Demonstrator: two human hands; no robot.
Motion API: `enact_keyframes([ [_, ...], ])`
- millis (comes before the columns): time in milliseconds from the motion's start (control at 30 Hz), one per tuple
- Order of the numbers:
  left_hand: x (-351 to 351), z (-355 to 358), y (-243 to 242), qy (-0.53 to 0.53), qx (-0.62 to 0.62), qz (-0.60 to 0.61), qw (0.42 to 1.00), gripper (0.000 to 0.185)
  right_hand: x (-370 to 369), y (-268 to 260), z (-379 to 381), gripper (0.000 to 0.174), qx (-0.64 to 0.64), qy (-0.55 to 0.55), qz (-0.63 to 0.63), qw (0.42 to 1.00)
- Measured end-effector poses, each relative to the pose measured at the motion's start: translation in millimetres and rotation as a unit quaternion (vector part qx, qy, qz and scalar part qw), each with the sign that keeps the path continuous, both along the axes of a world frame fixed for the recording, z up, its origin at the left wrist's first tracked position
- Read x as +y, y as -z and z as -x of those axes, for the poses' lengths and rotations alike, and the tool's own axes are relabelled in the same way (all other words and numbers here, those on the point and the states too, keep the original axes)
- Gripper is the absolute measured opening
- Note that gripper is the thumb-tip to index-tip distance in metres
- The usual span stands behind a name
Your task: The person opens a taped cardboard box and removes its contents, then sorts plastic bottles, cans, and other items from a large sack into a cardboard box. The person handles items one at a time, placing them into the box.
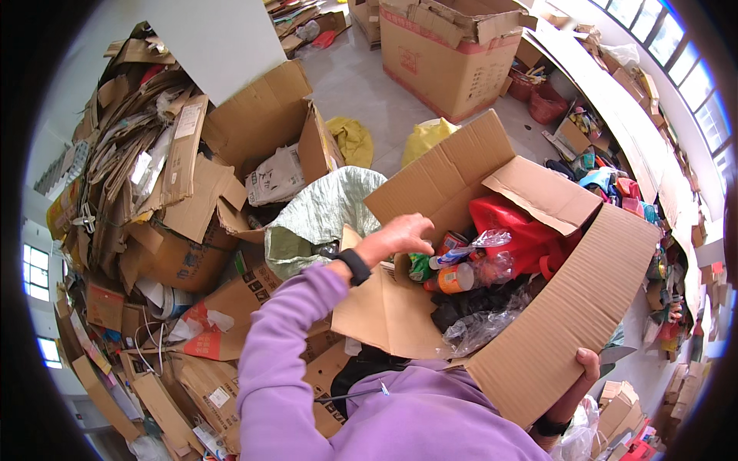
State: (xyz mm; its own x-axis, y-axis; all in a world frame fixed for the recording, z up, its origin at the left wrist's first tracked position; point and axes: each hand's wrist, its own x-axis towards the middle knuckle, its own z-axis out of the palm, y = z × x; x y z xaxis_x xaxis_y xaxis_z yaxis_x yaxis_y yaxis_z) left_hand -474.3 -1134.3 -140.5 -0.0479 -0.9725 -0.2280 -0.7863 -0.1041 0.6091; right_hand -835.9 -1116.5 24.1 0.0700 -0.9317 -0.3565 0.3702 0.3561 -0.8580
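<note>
An open cardboard box (562,299) stands before me, its flaps spread. Inside lie a red plastic bag (513,236), plastic bottles (455,278), a can (452,242), and clear and black plastic film (484,322). My left hand (400,235) reaches over the box's left side near the bottles, fingers apart, with nothing seen in it. My right hand (587,369) holds the long right flap from outside; most of its fingers are hidden behind the cardboard. Just left of the box is an open woven sack (328,201) with bottles partly visible in it.
Flattened cardboard (132,138) is piled high at the left. Behind the sack stands another open box (259,115) holding a white bag (277,176). A large carton (450,69) and a yellow sack (426,141) stand farther off. Mixed items (617,184) line the right.
</note>
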Motion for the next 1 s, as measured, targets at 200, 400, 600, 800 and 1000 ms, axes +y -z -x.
enact_keyframes([
  [200, -20, 52, 71, -0.024, 0.030, -0.103, 0.994, 0.068, 11, 2, 11, 0.065, -0.015, 0.010, -0.023, 1.000],
  [400, -6, 40, 111, -0.092, 0.114, 0.005, 0.989, 0.049, 6, 2, 12, 0.066, 0.010, 0.001, -0.028, 1.000],
  [600, 12, 26, 127, -0.126, 0.097, -0.108, 0.981, 0.059, 8, 0, 3, 0.065, -0.001, 0.024, -0.027, 0.999],
  [800, 31, 55, 78, -0.054, 0.092, -0.027, 0.994, 0.060, 8, -4, 13, 0.058, -0.001, -0.015, -0.059, 0.998],
  [1000, 61, -29, -1, -0.243, 0.155, 0.250, 0.924, 0.059, -4, 0, 9, 0.054, 0.060, -0.031, -0.056, 0.996],
])
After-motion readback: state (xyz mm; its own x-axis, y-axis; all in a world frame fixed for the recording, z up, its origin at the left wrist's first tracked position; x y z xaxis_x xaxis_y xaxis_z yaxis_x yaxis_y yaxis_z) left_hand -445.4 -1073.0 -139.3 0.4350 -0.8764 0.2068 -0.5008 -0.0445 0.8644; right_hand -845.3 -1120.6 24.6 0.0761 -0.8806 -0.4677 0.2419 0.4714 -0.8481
